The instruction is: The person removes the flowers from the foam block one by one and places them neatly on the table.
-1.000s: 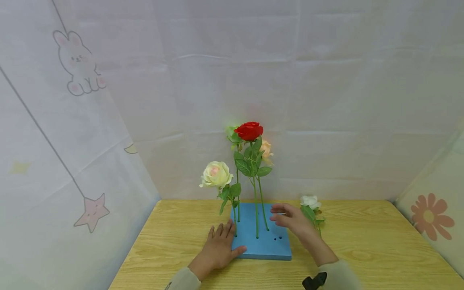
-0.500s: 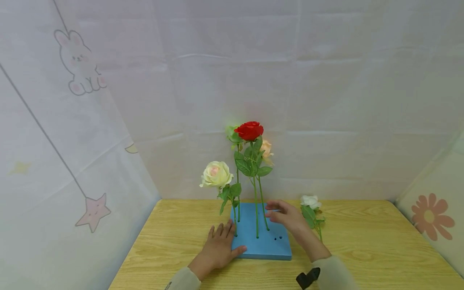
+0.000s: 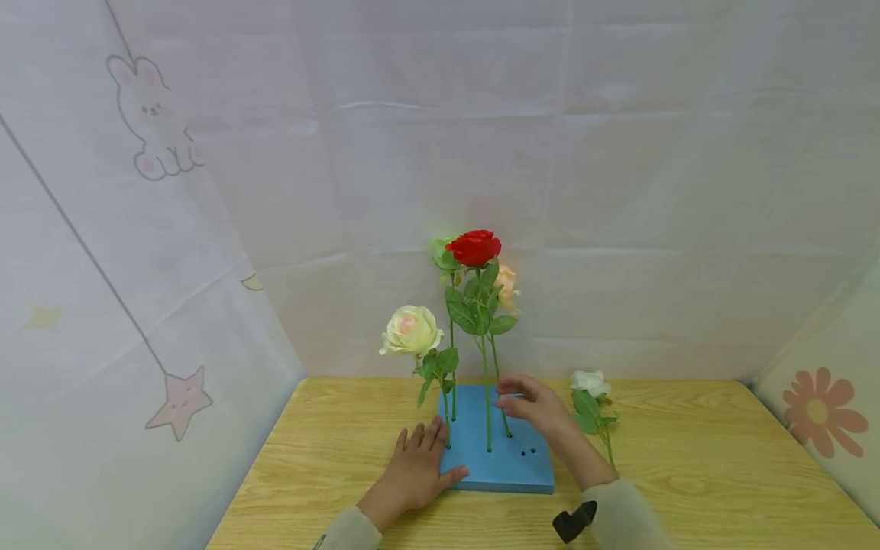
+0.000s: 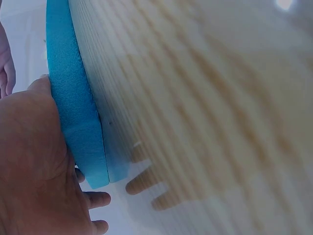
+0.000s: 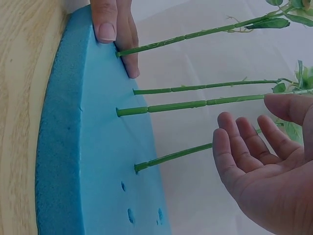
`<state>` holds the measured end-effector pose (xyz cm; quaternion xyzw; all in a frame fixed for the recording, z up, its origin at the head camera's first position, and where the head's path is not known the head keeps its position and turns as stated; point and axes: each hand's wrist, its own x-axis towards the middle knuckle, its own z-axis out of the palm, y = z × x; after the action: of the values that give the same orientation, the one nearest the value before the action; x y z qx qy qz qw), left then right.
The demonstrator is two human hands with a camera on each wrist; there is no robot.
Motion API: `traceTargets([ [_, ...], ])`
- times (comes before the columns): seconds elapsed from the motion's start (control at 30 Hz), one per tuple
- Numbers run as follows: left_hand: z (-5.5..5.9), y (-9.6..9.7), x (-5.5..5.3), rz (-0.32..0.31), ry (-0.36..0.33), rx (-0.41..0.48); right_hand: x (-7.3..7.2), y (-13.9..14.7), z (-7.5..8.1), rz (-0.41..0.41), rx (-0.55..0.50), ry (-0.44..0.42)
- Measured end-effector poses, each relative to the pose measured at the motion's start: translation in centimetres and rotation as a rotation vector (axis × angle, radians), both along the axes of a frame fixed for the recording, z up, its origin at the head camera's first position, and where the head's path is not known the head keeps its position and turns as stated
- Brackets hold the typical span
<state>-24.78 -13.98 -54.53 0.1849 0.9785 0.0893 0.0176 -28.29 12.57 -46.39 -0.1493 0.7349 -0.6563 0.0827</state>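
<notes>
Blue block (image 3: pixel 474 470), mid bench (image 3: pixel 330 451), bearing four roses (image 3: pixel 474 249), stems (image 3: pixel 488 409) sunk in it to stand upright; left hand (image 3: pixel 415 472), fingers outstretched on its left edge, seemingly steadying it; right hand (image 3: pixel 543 410), fingers loosely bent, grasping nothing, beside the peach stem (image 3: pixel 494 359); white rose (image 3: pixel 589 383) to the right.

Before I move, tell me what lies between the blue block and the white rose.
The right forearm crosses the gap between the blue block and the white rose, with bare wooden table showing beside it, in the head view.
</notes>
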Motion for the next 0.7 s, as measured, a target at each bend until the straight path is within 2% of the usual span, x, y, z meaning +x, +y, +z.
traceTargets([
  [0.47, 0.8, 0.2, 0.4, -0.014, -0.006, 0.024, -0.7, -1.2, 0.1, -0.009, 0.004, 0.011],
  [0.7, 0.6, 0.2, 0.3, -0.006, 0.001, 0.006, -1.1, -1.6, -0.1, 0.009, -0.023, 0.016],
])
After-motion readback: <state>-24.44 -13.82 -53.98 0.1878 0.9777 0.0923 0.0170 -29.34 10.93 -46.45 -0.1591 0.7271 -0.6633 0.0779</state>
